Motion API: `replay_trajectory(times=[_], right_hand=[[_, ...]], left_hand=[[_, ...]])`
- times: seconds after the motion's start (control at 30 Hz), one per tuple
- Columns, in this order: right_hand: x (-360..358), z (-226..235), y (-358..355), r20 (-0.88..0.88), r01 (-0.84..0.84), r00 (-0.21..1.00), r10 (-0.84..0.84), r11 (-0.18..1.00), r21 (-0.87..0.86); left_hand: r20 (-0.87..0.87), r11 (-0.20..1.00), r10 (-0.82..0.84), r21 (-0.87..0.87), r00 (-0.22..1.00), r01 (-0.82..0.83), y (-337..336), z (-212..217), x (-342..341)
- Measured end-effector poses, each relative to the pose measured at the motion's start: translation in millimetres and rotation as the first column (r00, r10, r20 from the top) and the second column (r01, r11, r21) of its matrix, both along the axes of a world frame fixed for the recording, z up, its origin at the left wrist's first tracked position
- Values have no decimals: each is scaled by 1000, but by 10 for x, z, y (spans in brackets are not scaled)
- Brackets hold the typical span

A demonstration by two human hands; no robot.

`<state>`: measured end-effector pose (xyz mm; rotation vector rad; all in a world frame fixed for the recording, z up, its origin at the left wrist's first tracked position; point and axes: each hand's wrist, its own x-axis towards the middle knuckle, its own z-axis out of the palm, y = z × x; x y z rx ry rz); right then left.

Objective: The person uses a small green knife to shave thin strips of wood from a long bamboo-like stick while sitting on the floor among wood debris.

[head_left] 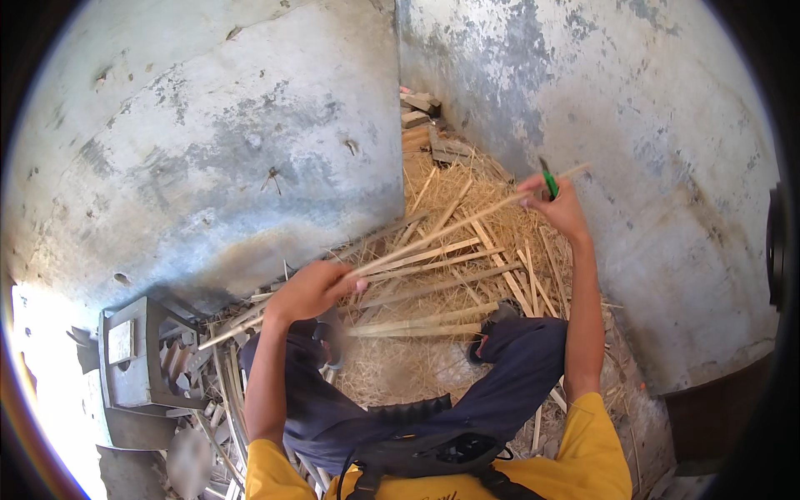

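Note:
A long, pale bamboo strip (442, 238) runs slantwise in front of me, from low on the left up to the right. My left hand (312, 290) is closed around it near its middle. Higher up and to the right, my right hand (557, 207) pinches the strip towards its far end. That same hand also grips a small green-handled knife (549, 184), its short dark blade pointing up. Between my feet and beyond lie several more bamboo strips (433, 257), over a heap of straw-coloured shavings.
Worn plaster walls (250, 133) meet in a corner ahead, with broken bricks (421, 104) at their foot. A grey box-like frame (137, 354) stands on the left beside rubble and long, bent strips. My dark-trousered legs (521, 350) are spread either side of the shavings.

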<state>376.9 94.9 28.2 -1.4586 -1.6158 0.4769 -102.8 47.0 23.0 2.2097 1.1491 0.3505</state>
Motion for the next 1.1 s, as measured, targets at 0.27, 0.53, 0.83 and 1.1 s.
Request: replay_trajectory(times=[0.27, 0.53, 0.83, 1.1], right_hand=[[-682, -170, -184, -86, 58, 996, -26, 918, 393], [-1483, -110, -441, -531, -103, 815, 233, 959, 263], [-1052, 90, -313, -697, 139, 717, -13, 982, 126], [-343, 91, -124, -767, 246, 637, -77, 963, 107]], left_hand=[[257, 833, 322, 381, 911, -402, 0, 135, 682], [352, 831, 156, 458, 923, -315, -127, 277, 1154], [91, 714, 134, 681, 987, -160, -473, 604, 959], [43, 974, 67, 216, 997, -74, -549, 180, 239]])
